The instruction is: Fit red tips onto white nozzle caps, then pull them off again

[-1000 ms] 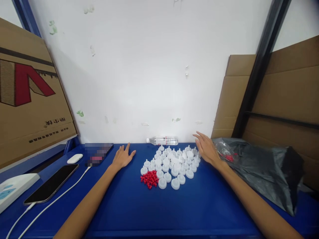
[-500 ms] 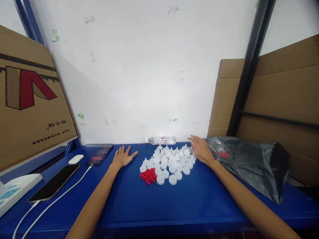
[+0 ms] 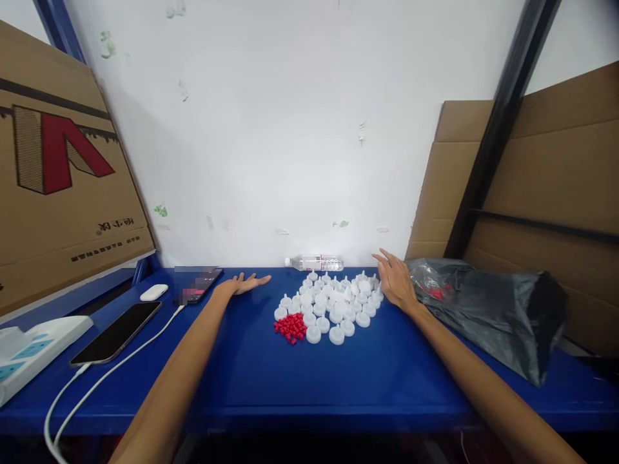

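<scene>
My left hand [image 3: 243,284] is open at the left of the blue table, its fingers apart and nothing in it. Across from it, my right hand [image 3: 395,281] is also open, beside the right edge of a pile of white plastic nozzle caps [image 3: 333,299]. Each cap has a round base, and many show a thin spout pointing up. A small heap of red plastic pieces [image 3: 291,328] lies against the pile's front left. Whether my right fingers touch the outermost caps, I cannot tell.
A clear plastic bottle [image 3: 316,262] lies along the wall. Right of my arm is a dark plastic bag [image 3: 493,309] with a clear bag of red pieces [image 3: 435,287]. At left are two phones, a white case [image 3: 153,293], cables and a power strip [image 3: 43,351].
My left hand has turned from palm down onto its edge. My right hand has shifted slightly, fingers more spread. The view has tilted a little; caps and red pieces look unmoved.
</scene>
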A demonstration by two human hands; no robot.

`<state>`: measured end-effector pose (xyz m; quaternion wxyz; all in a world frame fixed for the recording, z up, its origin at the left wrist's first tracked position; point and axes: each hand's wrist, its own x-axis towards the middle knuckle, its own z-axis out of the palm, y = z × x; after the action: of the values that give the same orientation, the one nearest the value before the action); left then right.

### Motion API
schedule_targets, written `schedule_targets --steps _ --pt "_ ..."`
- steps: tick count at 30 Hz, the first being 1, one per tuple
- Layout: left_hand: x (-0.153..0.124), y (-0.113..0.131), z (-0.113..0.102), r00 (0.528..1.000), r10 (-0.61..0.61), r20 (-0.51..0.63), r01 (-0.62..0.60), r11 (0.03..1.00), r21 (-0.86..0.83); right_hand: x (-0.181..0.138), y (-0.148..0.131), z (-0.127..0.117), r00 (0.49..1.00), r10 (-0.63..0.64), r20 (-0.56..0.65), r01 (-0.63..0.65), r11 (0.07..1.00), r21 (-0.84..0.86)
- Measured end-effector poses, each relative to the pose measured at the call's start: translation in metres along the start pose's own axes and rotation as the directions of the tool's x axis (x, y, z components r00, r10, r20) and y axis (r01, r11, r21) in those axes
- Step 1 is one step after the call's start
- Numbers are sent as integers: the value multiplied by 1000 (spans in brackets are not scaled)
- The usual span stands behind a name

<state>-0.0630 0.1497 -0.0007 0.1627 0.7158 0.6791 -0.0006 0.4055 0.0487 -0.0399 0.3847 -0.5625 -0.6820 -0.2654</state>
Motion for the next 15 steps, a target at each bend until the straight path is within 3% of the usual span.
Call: schedule_targets --steps 10,13,15 --pt "-19 -8 -21 976 94 194 -103 994 38 -1 7 4 995 95 -21 -96 995 -28" --pt "-18 -8 -23 973 135 187 -155 983 98 -2 7 4 991 127 -29 -128 991 -44" --pt "-16 -8 -23 978 176 112 -192 971 145 -2 7 4 989 147 -31 -149 987 -62"
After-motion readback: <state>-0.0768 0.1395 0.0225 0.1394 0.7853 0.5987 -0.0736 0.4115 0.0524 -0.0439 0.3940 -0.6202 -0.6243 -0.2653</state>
